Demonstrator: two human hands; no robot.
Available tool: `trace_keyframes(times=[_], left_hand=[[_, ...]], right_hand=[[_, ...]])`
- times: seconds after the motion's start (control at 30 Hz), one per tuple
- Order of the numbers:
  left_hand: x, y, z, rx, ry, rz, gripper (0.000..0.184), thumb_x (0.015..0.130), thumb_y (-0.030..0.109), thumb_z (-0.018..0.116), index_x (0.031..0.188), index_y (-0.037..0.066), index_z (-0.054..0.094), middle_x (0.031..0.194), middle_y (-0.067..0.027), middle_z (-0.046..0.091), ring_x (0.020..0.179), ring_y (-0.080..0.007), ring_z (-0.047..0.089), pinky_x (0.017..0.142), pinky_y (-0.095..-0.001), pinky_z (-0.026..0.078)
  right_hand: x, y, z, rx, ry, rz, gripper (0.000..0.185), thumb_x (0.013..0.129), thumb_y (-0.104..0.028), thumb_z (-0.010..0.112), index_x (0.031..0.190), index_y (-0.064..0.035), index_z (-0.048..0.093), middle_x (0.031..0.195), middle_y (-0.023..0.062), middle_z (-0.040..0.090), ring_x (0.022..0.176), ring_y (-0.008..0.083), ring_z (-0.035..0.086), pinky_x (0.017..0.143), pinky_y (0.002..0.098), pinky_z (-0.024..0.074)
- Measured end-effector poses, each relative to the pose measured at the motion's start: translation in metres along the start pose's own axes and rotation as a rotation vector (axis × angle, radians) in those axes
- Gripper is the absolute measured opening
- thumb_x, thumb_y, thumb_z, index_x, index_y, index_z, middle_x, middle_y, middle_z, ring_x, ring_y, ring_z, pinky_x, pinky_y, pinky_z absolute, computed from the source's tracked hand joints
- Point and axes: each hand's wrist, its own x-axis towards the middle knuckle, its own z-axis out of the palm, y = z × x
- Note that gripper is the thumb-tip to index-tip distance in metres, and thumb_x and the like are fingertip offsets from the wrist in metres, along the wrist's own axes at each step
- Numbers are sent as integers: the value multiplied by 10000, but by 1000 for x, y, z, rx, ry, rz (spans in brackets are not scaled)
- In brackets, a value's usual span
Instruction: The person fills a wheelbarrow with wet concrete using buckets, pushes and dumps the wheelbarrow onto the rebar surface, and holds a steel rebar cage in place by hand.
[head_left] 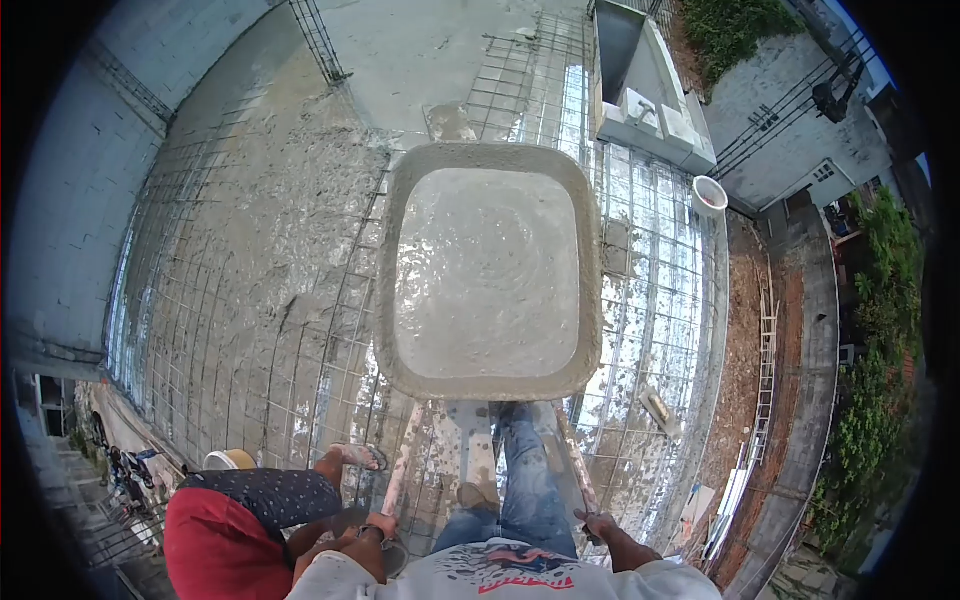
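Grey wet concrete (490, 270) fills a wheelbarrow (590, 290), which is in the middle of the view, directly before the person; its surface is smooth and shiny, and it lies a little below the rim (490, 155); I judge this load to be very heavy and rather fluid, so that it could slop over the side with a tilt or a sharp stop; the barrow itself seems stiff and not fragile, but its rim is coated with cement and would be a poor place to hold; the better hold is near the ends of the two long handles, where the weight can be kept in balance; the left hand (380, 523) is wrapped round the left handle (403, 455), and the right hand (597, 525) is curled round the end of the right handle (577, 455); a grid of steel bars (655, 260) spreads on both sides, and on the left a rough concrete layer (290, 200) covers part of it; a co-worker in a red shirt (215, 540) bends close to the left arm; to the right, a tool (658, 410), perhaps a trowel, lies on the grid, and farther off stands a white bucket (712, 211).
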Motion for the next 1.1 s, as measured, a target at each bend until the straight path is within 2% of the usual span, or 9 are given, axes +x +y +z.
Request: trace_keyframes(times=[0.07,0.2,0.33,0.43,0.6,0.8,0.93,0.97,1.1], left_hand=[[32,25,-22,128,-11,110,304,782,328,689,806,24,697,714,-123,689,687,-202,679,610,-375,525],[45,118,-98,-105,-45,-38,363,755,372,672,753,9,691,668,-110,669,532,-211,633,534,-376,508],[74,198,-171,-159,-87,-146,570,729,494,659,1035,15,700,1088,-222,676,1023,-358,649,889,-431,494],[79,269,-264,-199,-208,-190,532,743,473,650,1016,20,700,1050,-211,684,966,-314,669,846,-415,506],[129,356,-432,15,-122,134,468,784,442,607,933,12,713,912,-175,708,844,-279,684,770,-404,513],[209,467,-663,-73,49,3,417,791,413,616,835,12,720,742,-144,701,698,-247,695,660,-406,525],[244,534,-795,-70,80,19,394,783,390,641,834,7,717,747,-143,703,644,-218,689,643,-396,528],[250,553,-823,-192,136,45,330,734,319,705,764,-9,683,675,-102,666,543,-216,637,496,-361,493],[281,619,-911,-135,99,54,335,735,342,728,765,10,688,661,-90,657,519,-196,621,489,-360,490]], right_hand=[[7,-37,-19,65,5,37,551,769,-586,739,726,-55,600,631,42,548,522,179,508,487,374,412],[26,-152,-84,17,39,26,550,771,-592,731,702,-62,597,631,41,558,516,183,526,484,369,432],[15,-255,-147,-36,78,-12,575,749,-604,744,727,-40,636,648,49,593,524,180,550,485,362,450],[28,-330,-168,-105,171,-53,590,732,-612,758,715,-32,651,661,51,622,544,175,577,488,360,465],[49,-468,-164,-130,190,-51,602,744,-643,725,624,-68,593,590,45,569,479,169,522,447,346,422],[11,-665,-145,140,118,-80,554,790,-566,729,590,-80,553,546,43,511,433,163,461,412,364,362],[-56,-812,-165,149,190,-197,576,831,-522,699,813,53,690,622,97,592,534,195,526,505,412,442],[-62,-834,-169,118,205,-231,603,826,-543,690,835,60,691,634,116,605,561,220,555,533,420,452],[-72,-927,-225,-3,331,-322,714,804,-631,649,884,77,689,718,200,654,706,318,652,655,447,487]])
